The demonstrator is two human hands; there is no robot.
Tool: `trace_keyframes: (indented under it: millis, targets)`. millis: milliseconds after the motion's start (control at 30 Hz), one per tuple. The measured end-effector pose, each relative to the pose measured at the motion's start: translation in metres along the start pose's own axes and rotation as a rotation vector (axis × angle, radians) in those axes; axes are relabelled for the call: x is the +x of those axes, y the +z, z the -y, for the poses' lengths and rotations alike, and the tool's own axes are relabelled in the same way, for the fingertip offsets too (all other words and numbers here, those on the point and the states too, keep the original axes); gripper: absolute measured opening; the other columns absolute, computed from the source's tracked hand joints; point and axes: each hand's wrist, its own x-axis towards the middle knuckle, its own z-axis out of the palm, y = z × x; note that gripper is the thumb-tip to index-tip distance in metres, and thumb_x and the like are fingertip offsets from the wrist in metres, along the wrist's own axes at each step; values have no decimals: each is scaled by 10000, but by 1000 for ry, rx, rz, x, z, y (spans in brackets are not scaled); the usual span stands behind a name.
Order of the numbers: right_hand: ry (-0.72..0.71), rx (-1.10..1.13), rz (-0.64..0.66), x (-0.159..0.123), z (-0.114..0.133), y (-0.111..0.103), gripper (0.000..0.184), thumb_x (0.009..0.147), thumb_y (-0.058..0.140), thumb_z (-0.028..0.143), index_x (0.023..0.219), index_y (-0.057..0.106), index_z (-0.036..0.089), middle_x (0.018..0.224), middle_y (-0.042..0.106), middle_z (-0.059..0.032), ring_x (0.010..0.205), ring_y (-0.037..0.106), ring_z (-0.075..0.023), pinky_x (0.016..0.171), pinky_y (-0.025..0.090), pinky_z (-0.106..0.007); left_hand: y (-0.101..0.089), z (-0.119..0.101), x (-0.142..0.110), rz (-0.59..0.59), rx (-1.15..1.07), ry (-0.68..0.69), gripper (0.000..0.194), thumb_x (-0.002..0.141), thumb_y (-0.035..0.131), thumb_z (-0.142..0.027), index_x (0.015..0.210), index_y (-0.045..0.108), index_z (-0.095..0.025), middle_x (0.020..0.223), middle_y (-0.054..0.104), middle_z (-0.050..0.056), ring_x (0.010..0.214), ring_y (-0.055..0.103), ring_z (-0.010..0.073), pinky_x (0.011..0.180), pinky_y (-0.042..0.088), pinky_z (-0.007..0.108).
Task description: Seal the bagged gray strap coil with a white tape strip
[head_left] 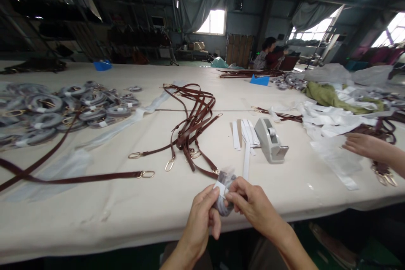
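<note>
Both hands pinch a wrapped strap coil [224, 196] just above the near edge of the surface [95, 215]: left hand [202, 215] grips the bundle with a white tape strip [220, 188] under the thumb, right hand [248, 202] presses the strip's other end. To do it well, I'd keep the coil tight, pull the strip taut and press it flat across the plastic wrap. Tape dispenser [270, 140] and spare strips [245, 135] sit just beyond; loose brown straps [193, 122] and a co-worker's hand [363, 145] stay apart.
</note>
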Motion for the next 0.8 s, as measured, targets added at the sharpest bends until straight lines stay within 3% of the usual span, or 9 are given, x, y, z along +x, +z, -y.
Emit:
trace_keyframes:
  millis: [133,400,467,533,600,633,733,800]
  targets:
    - [-56,-210,42,-4,6,-5,68,925,482,219,862,483,246,665,609,60,601,554,-124,613,363,-233,0,-3,-1,3,12,-6,311,901,529,-438,848,565,-134,763,638,16,282,418,-9,314,114,146]
    - [-180,-891,40,0,14,-10,53,896,519,182,931,528,220,697,678,14,595,611,-176,559,258,-295,-2,-6,-3,85,27,-57,375,898,514,-499,843,576,-134,776,652,32,269,429,-5,309,74,160]
    - [-274,-1014,-47,3,17,-10,63,868,573,188,926,550,196,746,678,-24,659,614,-201,584,292,-312,-4,-5,-2,104,44,-79,391,898,519,-522,823,563,-140,720,640,15,268,429,3,306,82,157]
    - [-438,-1107,-148,7,20,-9,218,847,605,179,1062,571,177,923,688,-80,827,616,-240,664,345,-335,-6,-4,-1,111,60,-102,386,893,532,-528,828,554,-149,651,616,-11,262,431,14,304,78,156]
    - [-605,-1141,-140,11,20,-8,417,842,612,173,1247,514,165,1152,648,-130,1030,573,-277,769,376,-367,-5,-4,-1,136,78,-133,346,896,537,-502,952,561,-161,620,612,-28,255,433,25,298,86,152]
    - [-646,-1138,-88,13,18,-7,427,841,617,177,1254,512,155,1178,637,-133,1058,557,-277,791,382,-373,-5,-5,-1,155,86,-146,345,903,530,-482,1050,546,-170,622,622,-31,253,437,31,294,100,147]
    - [-568,-1132,66,17,10,-4,149,824,662,207,951,603,156,936,659,-75,848,573,-233,720,392,-353,-4,-11,-1,223,97,-187,404,906,523,-453,1197,484,-175,663,658,-20,260,458,40,288,169,133]
    - [-488,-1143,60,16,4,-3,145,785,715,216,842,590,172,819,630,-39,733,551,-212,659,376,-335,-6,-17,-3,286,81,-225,410,888,543,-470,1160,505,-166,680,660,-12,295,519,61,291,237,129]
